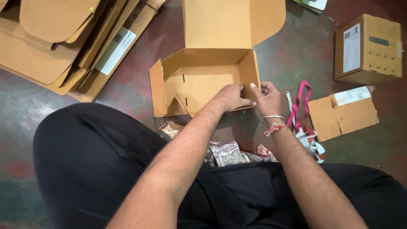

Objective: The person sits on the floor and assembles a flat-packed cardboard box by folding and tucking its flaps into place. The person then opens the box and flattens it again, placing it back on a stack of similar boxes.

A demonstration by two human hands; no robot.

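A brown cardboard mailer box (199,80) lies half-folded on the floor in front of my knees, its lid standing open at the back. My left hand (231,97) presses on the box's near right corner from the inside. My right hand (266,98) grips the same corner from the outside, fingers curled on the right side wall. The left side flap of the box leans outward, and the front flap lies loose. A bangle and a red thread sit on my right wrist.
A stack of flat cardboard blanks (63,42) lies at the top left. A closed labelled carton (368,48) stands at the right, with a torn cardboard piece (342,112) below it. Pink scissors (299,106) and patterned cloth (229,153) lie near my legs.
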